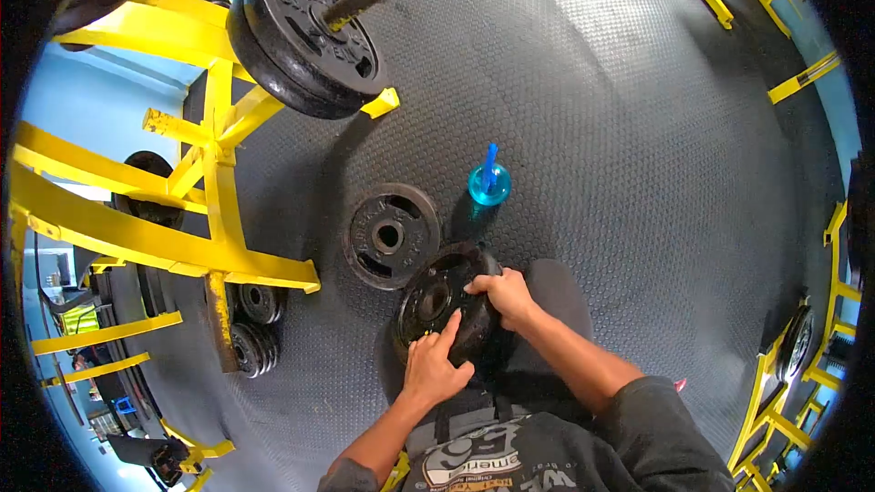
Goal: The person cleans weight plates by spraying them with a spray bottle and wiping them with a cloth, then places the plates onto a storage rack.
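The tilted weight plate point(412, 308) sits between my fingers: right hand point(507, 296) clamped on its rim, left hand point(436, 369) against its lower face, index finger apart.

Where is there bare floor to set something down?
The black rubber floor looks open between the translucent blue bottle and the yellow metal frames at far right, and beyond the bottle. It is crowded around the round black metal plate lying flat, the black plate held by the left hand and right hand, and the yellow rack.
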Demonstrator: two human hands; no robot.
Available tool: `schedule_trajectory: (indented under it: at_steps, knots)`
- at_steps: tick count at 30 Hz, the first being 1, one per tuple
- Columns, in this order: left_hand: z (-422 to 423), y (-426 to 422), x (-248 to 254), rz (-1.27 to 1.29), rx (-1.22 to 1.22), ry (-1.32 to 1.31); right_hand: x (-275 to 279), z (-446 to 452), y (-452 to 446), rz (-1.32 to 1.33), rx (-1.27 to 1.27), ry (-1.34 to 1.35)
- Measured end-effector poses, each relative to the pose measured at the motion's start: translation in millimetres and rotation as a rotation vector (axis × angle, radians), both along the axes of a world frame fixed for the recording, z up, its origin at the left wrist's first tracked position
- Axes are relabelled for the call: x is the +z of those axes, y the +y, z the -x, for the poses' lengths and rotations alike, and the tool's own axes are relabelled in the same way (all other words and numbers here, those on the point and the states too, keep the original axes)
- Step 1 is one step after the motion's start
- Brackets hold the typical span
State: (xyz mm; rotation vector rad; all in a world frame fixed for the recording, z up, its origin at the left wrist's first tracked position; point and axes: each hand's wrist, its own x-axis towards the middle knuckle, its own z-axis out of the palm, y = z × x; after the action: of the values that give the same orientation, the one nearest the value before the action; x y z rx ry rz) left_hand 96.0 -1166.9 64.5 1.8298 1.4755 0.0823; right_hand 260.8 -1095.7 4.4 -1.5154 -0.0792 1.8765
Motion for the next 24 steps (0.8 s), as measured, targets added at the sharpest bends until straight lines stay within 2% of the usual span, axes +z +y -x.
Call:
schedule_trajectory:
  at_steps: [2, 4, 8, 11, 14, 16, 18, 20, 22, 23, 24]
  knots:
    - [1, -7, 6, -0.003, 0.003, -0.015, 2, -1, -9, 0.03, 0.045, -0.013]
    - [3, -11, 12, -0.012, 0.003, -0.021, 30, -1, -10, 0.046, 0.012, -0.103]
    - [-6, -20, 5, 0.085, 0.014, -0.055, 24, -8, -15, 0.065, 0.044, -0.075]
    - [-13, -22, -18, 0.084, 0.071, -0.095, -9, -11, -13, 0.083, 0.103, -0.113]
    - [-19, -11, -41, 0.197, 0.09, -0.029, -68, -13, -12, 0.146, 0.136, -0.161]
    - [-23, -2, -55, 0.123, 0.056, 0.053, -68, -16, -10, 0.099, 0.075, -0.084]
    - [-25, 6, -68, 0.13, 0.024, 0.034, -64, -15, -4, 0.123, 0.021, -0.237]
    - [-28, 9, -68, 0.185, 0.083, -0.077, -59, -19, 2, 0.138, 0.089, -0.268]
    - [-32, 16, -69, 0.222, 0.089, -0.045, -38, -25, 17, 0.111, 0.279, -0.516]
    - [-35, 19, -70, 0.228, 0.171, -0.185, -18, -30, 29, 0.134, 0.388, -0.531]
    - [-38, 21, -69, 0.238, 0.254, -0.327, -18, -31, 36, 0.139, 0.389, -0.532]
